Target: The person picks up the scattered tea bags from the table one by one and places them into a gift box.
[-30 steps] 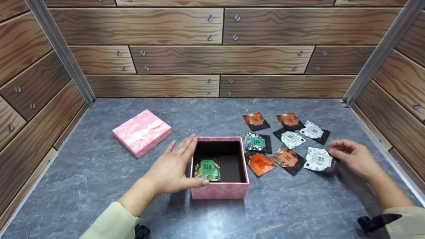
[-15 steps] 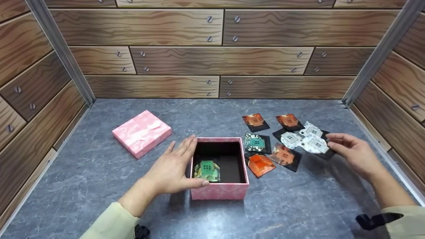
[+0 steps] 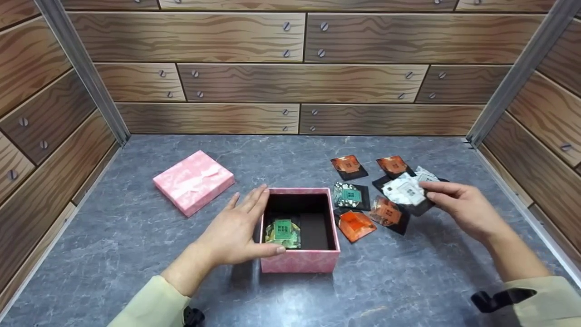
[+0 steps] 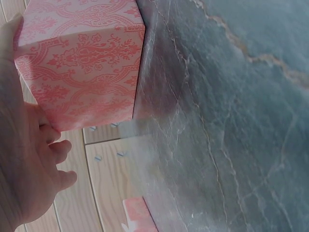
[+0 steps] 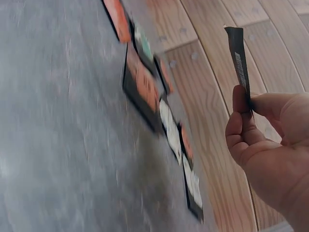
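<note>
My left hand (image 3: 231, 231) rests against the left side of an uncovered pink box (image 3: 299, 262). Its thumb lies over the front rim, and the fingers reach the back left corner; the left wrist view shows the box's patterned wall (image 4: 87, 72) beside the hand. Inside the black interior lies a green sachet (image 3: 283, 230), at the left. Between thumb and fingers, my right hand (image 3: 470, 209) pinches a white and black sachet (image 3: 405, 190) by its right edge. In the right wrist view this sachet (image 5: 239, 58) appears edge-on, raised above the others.
Several sachets lie right of the box: a green one (image 3: 350, 196), a bright orange one (image 3: 356, 226), a brownish-orange one (image 3: 389, 212) and two orange ones behind. White ones sit partly under the held sachet. A pink lid with a bow (image 3: 195, 181) lies back left.
My right hand has lifted the white sachet from the right end of the group and carried it left over the other white ones. The brownish-orange sachet shifted slightly left. My left hand stays put.
</note>
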Tool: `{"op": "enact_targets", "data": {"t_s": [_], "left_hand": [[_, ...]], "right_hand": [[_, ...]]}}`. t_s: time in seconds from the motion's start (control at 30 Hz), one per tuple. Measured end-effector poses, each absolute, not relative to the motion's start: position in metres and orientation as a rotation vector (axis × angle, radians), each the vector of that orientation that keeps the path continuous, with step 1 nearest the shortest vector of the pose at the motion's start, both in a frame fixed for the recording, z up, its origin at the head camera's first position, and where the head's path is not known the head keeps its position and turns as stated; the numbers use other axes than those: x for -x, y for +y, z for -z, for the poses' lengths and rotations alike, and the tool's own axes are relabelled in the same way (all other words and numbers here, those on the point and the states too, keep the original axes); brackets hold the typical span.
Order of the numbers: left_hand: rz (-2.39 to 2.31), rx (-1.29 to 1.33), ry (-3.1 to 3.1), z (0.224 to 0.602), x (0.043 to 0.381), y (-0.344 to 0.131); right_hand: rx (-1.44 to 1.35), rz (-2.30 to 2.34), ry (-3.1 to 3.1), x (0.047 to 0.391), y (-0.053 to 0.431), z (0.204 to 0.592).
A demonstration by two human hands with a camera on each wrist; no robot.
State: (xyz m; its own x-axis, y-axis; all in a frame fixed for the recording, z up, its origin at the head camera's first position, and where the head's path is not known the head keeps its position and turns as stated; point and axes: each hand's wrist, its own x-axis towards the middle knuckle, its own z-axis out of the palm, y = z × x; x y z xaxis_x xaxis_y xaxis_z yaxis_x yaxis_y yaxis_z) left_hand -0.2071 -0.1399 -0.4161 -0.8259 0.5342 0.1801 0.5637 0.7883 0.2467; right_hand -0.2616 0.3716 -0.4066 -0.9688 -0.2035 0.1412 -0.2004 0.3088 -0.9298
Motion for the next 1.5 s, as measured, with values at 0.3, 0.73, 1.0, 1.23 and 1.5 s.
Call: {"op": "enact_targets", "data": {"t_s": [0.3,0.73,1.0,1.23,1.5], "left_hand": [[0.443,0.883,-2.877,0.415,0.208,-0.141],[0.429,0.897,-2.865,0.413,0.208,-0.141],[0.423,0.890,-2.865,0.414,0.208,-0.140],[0.425,0.886,-2.880,0.414,0.206,-0.140],[0.440,0.882,-2.889,0.414,0.207,-0.140]], "right_hand": [[0.513,1.897,2.419,0.259,0.324,0.389],[0.530,1.858,2.390,0.251,0.259,0.367],[0.589,1.855,2.335,0.248,0.221,0.365],[0.600,1.819,2.285,0.241,0.191,0.368],[0.667,1.708,2.350,0.232,0.168,0.374]]}}
